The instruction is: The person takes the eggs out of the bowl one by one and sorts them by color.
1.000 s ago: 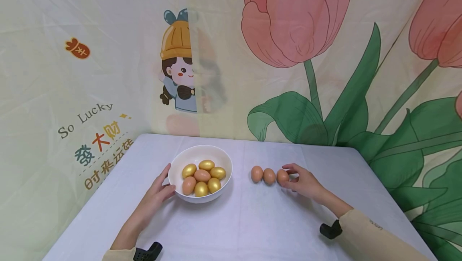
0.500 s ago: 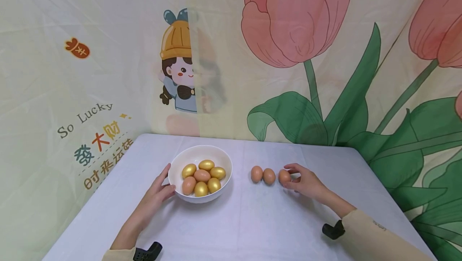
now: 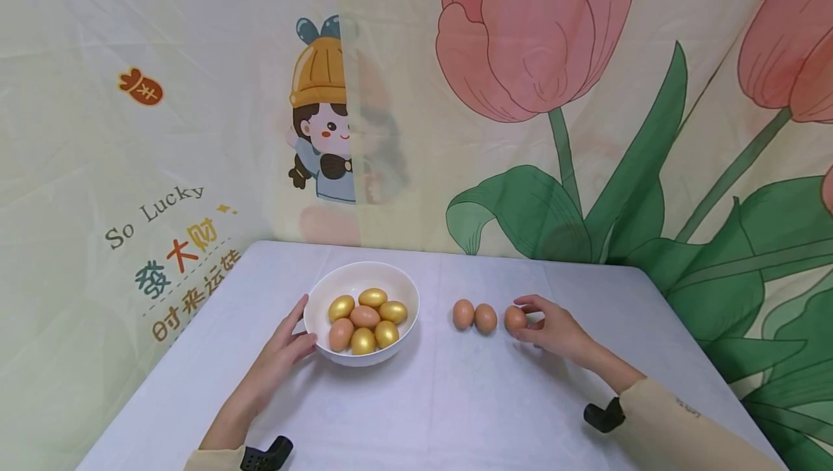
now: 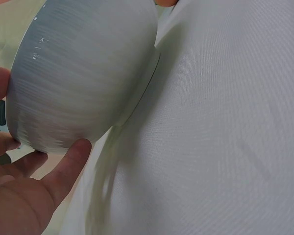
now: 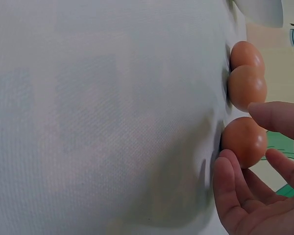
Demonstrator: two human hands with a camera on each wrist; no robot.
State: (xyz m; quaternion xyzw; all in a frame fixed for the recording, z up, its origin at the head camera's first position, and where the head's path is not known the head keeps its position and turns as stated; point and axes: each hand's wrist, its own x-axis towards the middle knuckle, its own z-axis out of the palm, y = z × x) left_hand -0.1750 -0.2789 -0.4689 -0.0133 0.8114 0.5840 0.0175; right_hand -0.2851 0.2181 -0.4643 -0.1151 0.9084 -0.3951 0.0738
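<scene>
Farther from the bowl point(image 3: 358, 277) than a second ago, the end egg point(image 3: 516, 318) has slid a little to the right, and the right hand point(image 3: 553, 331) has gone along with it. A gap has opened between the end egg and the middle egg point(image 3: 485, 319), which sat almost against each other in the earlier frame. Otherwise the bowl, the left hand point(image 3: 281, 348), the middle egg and the near egg point(image 3: 463, 315), first in line from the bowl, match their old places.

These three brown eggs form a row to the right of the bowl on the white table point(image 3: 455, 406). Thumb and fingers of the right hand bend round the end egg and hold it between them; it appears to rest on the table. To the bowl's left, the left hand's fingers are spread apart and laid against the outer wall, seemingly to steady it. Inside the bowl lie five gold eggs point(image 3: 363, 341) and two brown eggs point(image 3: 364, 317).

Drawing one egg clear of its neighbours looks like the step in hand. Next, the move seems to call for a light, even grip on the smooth shell; a loose pinch could let it roll.
</scene>
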